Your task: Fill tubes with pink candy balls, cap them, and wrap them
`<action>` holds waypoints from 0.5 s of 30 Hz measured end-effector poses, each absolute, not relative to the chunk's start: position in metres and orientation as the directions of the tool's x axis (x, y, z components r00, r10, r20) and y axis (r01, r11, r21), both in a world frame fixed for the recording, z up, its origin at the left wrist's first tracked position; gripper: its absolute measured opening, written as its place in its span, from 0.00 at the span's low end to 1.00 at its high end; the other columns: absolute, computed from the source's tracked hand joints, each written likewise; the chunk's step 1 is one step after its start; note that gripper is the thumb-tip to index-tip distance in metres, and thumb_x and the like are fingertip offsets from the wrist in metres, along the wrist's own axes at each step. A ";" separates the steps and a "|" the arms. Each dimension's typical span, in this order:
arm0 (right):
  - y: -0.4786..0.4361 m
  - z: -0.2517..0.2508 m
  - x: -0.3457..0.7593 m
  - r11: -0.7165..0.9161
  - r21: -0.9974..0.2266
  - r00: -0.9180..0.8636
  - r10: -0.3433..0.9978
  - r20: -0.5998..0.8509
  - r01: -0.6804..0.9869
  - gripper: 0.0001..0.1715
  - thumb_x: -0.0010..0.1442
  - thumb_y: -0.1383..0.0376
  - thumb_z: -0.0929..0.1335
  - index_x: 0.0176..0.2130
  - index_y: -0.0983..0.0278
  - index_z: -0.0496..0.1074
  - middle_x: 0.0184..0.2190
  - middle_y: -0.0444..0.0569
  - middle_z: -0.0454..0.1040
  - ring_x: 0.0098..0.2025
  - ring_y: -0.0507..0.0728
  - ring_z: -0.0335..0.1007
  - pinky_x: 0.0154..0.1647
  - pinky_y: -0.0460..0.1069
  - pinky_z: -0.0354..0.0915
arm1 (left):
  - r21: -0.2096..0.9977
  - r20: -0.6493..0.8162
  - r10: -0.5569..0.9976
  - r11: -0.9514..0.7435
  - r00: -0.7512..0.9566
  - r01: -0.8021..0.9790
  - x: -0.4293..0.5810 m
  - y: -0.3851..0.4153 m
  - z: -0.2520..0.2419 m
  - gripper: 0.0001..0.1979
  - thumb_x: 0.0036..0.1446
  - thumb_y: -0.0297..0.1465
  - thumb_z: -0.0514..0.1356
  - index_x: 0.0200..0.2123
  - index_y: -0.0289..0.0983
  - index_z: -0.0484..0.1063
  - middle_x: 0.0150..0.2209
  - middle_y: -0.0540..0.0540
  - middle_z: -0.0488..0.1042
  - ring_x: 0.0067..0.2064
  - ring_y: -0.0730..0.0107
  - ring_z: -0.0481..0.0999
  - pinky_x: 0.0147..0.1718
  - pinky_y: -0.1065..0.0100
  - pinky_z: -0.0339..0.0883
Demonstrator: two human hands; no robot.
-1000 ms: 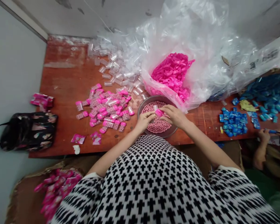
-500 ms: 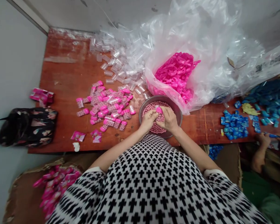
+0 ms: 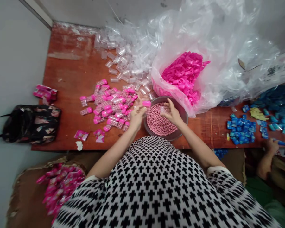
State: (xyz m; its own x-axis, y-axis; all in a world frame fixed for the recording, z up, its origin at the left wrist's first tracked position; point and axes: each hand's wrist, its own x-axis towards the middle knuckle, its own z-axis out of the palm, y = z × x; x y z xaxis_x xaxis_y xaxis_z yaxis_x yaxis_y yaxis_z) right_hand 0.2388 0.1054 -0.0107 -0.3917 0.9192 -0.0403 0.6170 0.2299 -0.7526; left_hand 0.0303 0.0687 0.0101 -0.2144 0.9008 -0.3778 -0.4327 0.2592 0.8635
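Note:
My left hand is at the left rim of the bowl, fingers closed on a small clear bottle with a pink cap. Pinkish beads show dimly in the bottle, blurred by motion. Over the bowl's right side, my right hand is curled, with a small clear piece at its fingertips; its exact kind is hard to make out. Below both hands sits a grey metal bowl full of round pink beads. Left of it lies a heap of filled, pink-capped bottles.
Behind are empty clear tubes and a plastic bag of pink caps. Blue packets lie right, near another person's hand. A flowered black bag is left; a carton holds pink packets.
Both hands were together at the pink-capped bottle over the bowl. They have parted: my left hand has moved left with the bottle, and my right hand has let go of it.

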 end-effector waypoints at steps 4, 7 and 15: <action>0.126 -0.041 0.241 -0.011 -0.542 -0.148 0.957 -0.248 0.840 0.23 0.59 0.58 0.64 0.49 0.70 0.68 0.45 0.61 0.73 0.47 0.62 0.69 0.51 0.55 0.61 | 0.968 -0.208 0.838 0.104 -0.504 -0.228 -0.035 0.081 0.003 0.11 0.48 0.31 0.64 0.37 0.39 0.74 0.37 0.47 0.77 0.38 0.71 0.75 0.43 0.63 0.68; 0.127 -0.060 0.229 -0.140 -0.439 -0.035 0.930 -0.367 0.887 0.21 0.57 0.57 0.65 0.44 0.70 0.70 0.43 0.62 0.73 0.47 0.63 0.69 0.49 0.54 0.61 | 0.991 -0.118 0.821 0.136 -0.558 -0.009 -0.053 0.075 -0.004 0.16 0.47 0.31 0.65 0.42 0.40 0.74 0.47 0.45 0.75 0.51 0.64 0.71 0.54 0.58 0.60; 0.121 -0.068 0.236 -0.082 -0.660 -0.162 0.940 -0.300 0.747 0.13 0.54 0.59 0.68 0.38 0.65 0.70 0.37 0.47 0.76 0.38 0.53 0.70 0.42 0.48 0.63 | 0.956 -0.289 0.937 0.293 -0.194 -0.011 0.017 0.036 -0.018 0.16 0.50 0.37 0.61 0.40 0.34 0.75 0.42 0.42 0.77 0.45 0.63 0.75 0.50 0.58 0.65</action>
